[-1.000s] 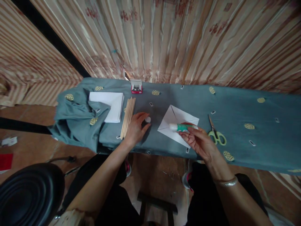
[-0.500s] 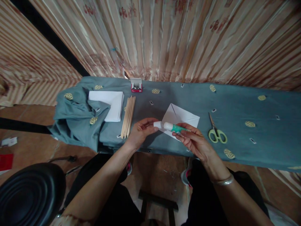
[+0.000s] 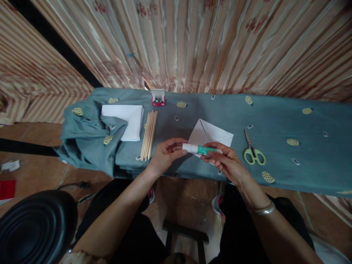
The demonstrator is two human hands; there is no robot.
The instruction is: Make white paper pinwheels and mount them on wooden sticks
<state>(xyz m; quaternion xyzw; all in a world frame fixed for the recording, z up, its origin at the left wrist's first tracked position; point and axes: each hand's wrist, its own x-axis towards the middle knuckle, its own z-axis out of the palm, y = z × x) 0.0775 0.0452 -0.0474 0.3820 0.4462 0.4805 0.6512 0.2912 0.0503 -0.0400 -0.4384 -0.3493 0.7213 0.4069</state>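
Note:
Between both hands a green and white glue stick [image 3: 205,150] lies level above the table. My right hand [image 3: 224,159] is closed around its green barrel. The fingers of my left hand [image 3: 168,152] pinch the white cap [image 3: 189,147], which meets the glue stick's left end. Behind and partly beneath them is a white sheet of paper [image 3: 202,132] with crease lines, partly covered by my right hand. Green-handled scissors [image 3: 251,152] rest to the right of the paper, blades pointing away from me.
A stack of white paper [image 3: 134,126] lies at left, partly under bunched cloth [image 3: 90,135]. Beside it are several wooden sticks [image 3: 149,135] and an open red box [image 3: 158,101] with small metal pieces. A black round seat [image 3: 35,227] stands at lower left.
The cap has come onto the left end of the glue stick, closing the gap between them. The paper, sticks and scissors stay where they were.

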